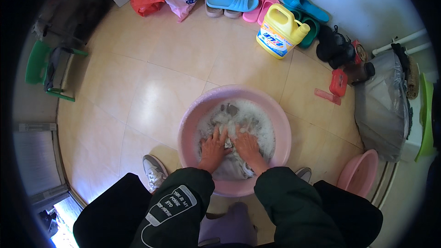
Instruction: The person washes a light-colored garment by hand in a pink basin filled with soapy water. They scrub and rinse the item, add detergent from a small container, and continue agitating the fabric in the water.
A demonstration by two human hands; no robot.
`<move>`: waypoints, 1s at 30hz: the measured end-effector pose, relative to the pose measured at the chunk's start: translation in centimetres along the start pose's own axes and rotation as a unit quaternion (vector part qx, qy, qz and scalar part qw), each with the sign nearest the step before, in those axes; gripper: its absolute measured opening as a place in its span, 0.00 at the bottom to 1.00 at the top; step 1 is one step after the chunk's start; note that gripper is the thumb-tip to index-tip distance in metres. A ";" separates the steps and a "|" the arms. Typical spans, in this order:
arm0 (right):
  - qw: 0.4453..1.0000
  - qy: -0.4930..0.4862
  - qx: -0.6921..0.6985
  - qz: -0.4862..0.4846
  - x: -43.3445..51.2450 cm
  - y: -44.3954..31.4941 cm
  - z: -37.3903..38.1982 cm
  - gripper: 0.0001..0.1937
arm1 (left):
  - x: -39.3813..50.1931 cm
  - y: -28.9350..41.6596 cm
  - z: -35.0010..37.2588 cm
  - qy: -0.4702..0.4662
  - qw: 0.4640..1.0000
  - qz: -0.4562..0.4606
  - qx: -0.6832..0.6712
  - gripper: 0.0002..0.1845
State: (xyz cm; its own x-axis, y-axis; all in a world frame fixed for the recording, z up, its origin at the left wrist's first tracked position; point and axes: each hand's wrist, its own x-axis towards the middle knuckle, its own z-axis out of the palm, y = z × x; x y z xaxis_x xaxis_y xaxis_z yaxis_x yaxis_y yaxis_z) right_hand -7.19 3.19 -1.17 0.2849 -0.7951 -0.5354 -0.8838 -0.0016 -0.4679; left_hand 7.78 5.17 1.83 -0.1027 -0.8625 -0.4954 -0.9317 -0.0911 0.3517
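Observation:
A pink plastic basin [286, 137] stands on the floor between my feet, holding soapy water with thick white suds [264, 117]. Light-coloured wet cloth [229, 167] lies in it, partly under the foam. My left hand [213, 148] is palm down on the cloth, its fingers spread forward into the suds. Close beside it, my right hand [247, 146] reaches into the foam, touching the cloth too. Folds of fabric show between the two hands. Suds and cloth hide the fingertips, so whether either hand grips the cloth is unclear.
A yellow detergent jug [279, 32] stands beyond the basin, near slippers [234, 1] along the wall. To the right are a red soap box [338, 82], a pink brush [327, 96], a grey bag [379, 110] and a smaller pink basin [358, 174]. A green chair [38, 63] stands left.

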 end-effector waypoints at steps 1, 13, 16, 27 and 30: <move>0.997 0.002 0.071 -0.018 0.0 0.4 0.5 0.24 | 0.5 0.0 0.0 -0.011 0.999 -0.018 -0.035 0.42; 0.957 0.266 0.109 0.048 1.1 -0.3 -3.5 0.21 | 3.0 0.2 -1.1 0.094 0.967 -0.076 -0.225 0.34; 0.934 0.245 0.260 -0.017 0.6 -2.5 -1.5 0.20 | 2.9 0.2 0.7 0.128 0.925 -0.095 -0.344 0.36; 0.938 0.248 0.229 -0.085 -3.0 -7.7 -4.4 0.14 | 2.6 -2.2 1.9 0.178 0.888 0.054 -0.420 0.19; 0.950 0.264 0.167 -0.023 -1.9 -6.6 -4.6 0.09 | 2.1 0.0 1.9 0.111 0.806 -0.176 -0.554 0.24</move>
State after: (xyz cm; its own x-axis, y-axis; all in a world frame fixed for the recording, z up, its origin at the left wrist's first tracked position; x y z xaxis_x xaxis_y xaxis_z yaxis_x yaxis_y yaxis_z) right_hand -3.57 1.92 6.15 0.0172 -0.9923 -0.1226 -0.6832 0.0779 -0.7261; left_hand 6.93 4.29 -0.78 0.2786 -0.7434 -0.6080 0.0055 -0.6318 0.7751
